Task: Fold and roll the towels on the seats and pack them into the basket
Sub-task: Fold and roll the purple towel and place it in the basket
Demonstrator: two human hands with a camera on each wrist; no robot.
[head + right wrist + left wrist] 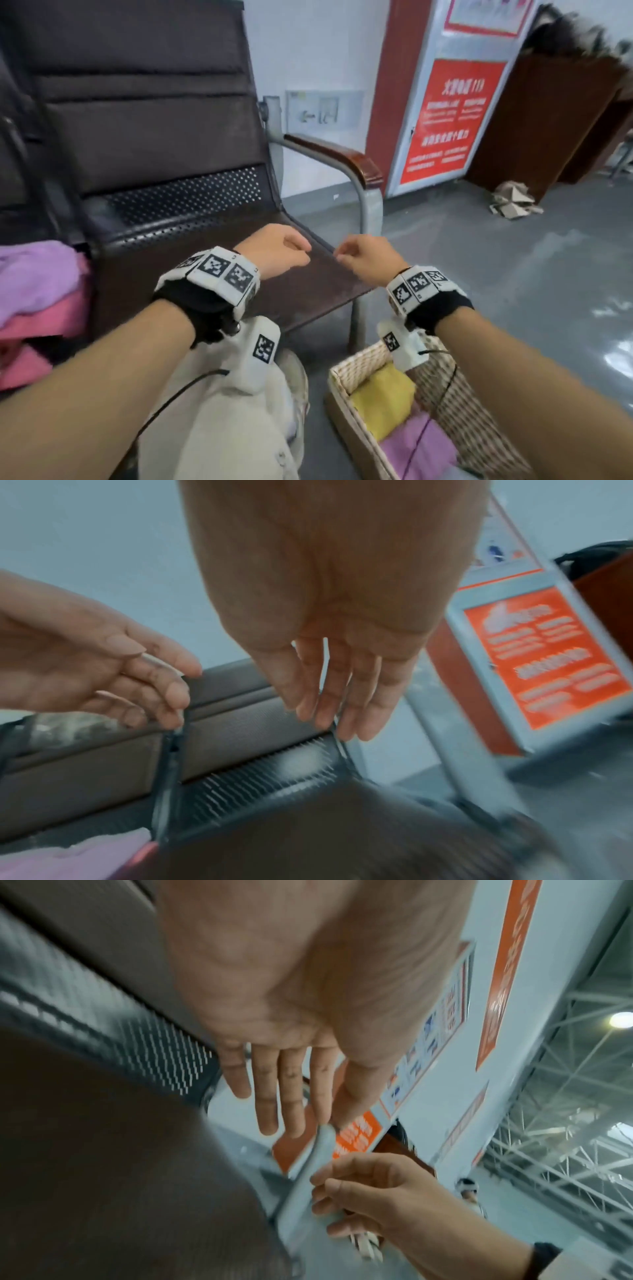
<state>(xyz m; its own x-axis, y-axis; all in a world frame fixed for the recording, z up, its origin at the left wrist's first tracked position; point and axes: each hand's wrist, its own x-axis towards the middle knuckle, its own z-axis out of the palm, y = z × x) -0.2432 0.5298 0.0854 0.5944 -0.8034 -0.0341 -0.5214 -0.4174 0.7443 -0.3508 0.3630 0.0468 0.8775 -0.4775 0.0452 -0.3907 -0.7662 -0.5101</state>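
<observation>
Pink towels (30, 308) cut off at left edge.

- The red and white notice board (445, 116) against the wall carries white Chinese characters, too blurred to read.
- The white wrist bands (219, 270) bear black-and-white square code markers, with no readable lettering.

From the head we look forward and down over both forearms at the brown seat (212, 274) and the floor beyond; each wrist view looks close along its palm, tilted upward; all three share the seat and the red notice board (445, 120).
</observation>
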